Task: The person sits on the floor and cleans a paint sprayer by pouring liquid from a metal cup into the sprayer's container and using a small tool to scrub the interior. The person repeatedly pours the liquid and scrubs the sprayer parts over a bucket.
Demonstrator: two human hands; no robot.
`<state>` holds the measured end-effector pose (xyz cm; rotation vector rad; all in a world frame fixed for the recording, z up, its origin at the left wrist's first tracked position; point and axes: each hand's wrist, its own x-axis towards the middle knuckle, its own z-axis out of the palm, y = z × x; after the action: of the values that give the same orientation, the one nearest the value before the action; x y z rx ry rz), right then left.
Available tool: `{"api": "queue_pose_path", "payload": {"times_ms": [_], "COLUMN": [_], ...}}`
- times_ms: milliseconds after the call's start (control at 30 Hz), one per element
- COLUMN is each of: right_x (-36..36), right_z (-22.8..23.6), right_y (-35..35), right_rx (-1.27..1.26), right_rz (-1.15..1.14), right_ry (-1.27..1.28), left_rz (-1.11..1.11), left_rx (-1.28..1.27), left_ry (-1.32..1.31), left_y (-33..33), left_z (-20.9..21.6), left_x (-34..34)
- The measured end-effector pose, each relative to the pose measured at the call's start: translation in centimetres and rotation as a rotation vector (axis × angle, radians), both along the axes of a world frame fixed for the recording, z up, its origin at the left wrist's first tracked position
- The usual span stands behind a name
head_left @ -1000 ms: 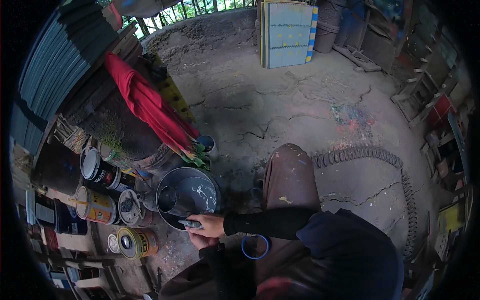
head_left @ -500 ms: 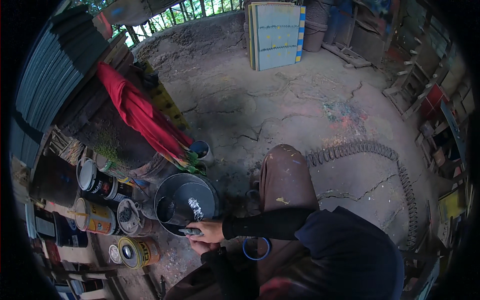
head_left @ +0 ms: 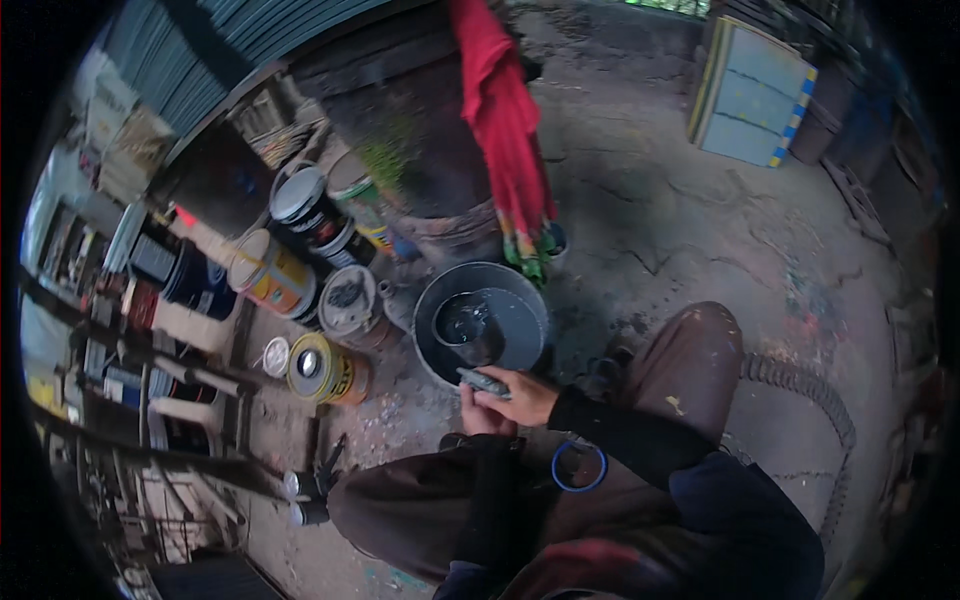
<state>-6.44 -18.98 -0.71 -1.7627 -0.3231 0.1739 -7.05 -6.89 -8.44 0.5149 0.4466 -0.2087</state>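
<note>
Both hands meet over the near rim of a dark bucket (head_left: 535, 350) that holds grey liquid. My right hand (head_left: 527, 398) is closed round a small, grey, lumpy piece (head_left: 487, 381), whose exact kind I cannot make out. Just below it, my left hand (head_left: 486, 415) has its fingers closed against the same piece, partly hidden by the right one. Inside the bucket, a dark round-mouthed cup-like vessel (head_left: 465, 318) shows, its lower part reaching toward my hands. Whether a hand touches it cannot be told.
Left of the bucket stand several paint cans, among them a yellow one (head_left: 350, 375), and a grey-crusted pail (head_left: 350, 300). A red cloth (head_left: 500, 110) hangs behind. Coiled hose (head_left: 800, 380) lies at right, beyond my bent knee (head_left: 715, 340). Painted boards (head_left: 752, 95) lean far back.
My view has turned left, so the bucket and hands appear farther right and more cans show. The bright white streak on the liquid is gone. Both hands stay together on the grey piece.
</note>
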Motion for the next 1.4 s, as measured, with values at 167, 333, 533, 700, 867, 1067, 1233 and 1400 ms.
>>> {"api": "queue_pose_path", "payload": {"times_ms": [167,333,533,700,867,1067,1233,1400], "right_x": [-0.1,0.0,0.0,0.0,0.1,0.1,0.2,0.1], "right_z": [0.3,0.6,1.2,1.6,1.4,1.0,1.2,1.6], "right_y": [0.1,-0.1,-0.2,-0.3,-0.3,-0.4,-0.5,-0.3], "right_rx": [0.011,0.063,-0.007,0.048,0.038,0.031,0.032,0.011], "right_rz": [0.045,0.083,0.092,0.085,0.083,0.084,0.1,0.094], "right_ry": [0.006,0.047,0.02,0.042,0.023,0.014,0.021,0.026], "left_rz": [0.099,0.141,0.18,0.204,0.211,0.212,0.22,0.165], "left_rx": [-0.101,-0.136,-0.107,-0.11,-0.094,-0.095,-0.08,-0.112], "left_ry": [-0.091,-0.082,-0.074,-0.04,-0.023,-0.03,-0.02,-0.076], "left_y": [-0.4,-0.4,-0.3,-0.9,-0.8,-1.0,-1.2,-0.4], "left_z": [-0.4,-2.4,-4.3,-2.8,-2.7,-2.4,-2.0,-2.4], "left_x": [-0.3,-0.1,0.1,0.2,0.2,0.2,0.1,-0.2]}}
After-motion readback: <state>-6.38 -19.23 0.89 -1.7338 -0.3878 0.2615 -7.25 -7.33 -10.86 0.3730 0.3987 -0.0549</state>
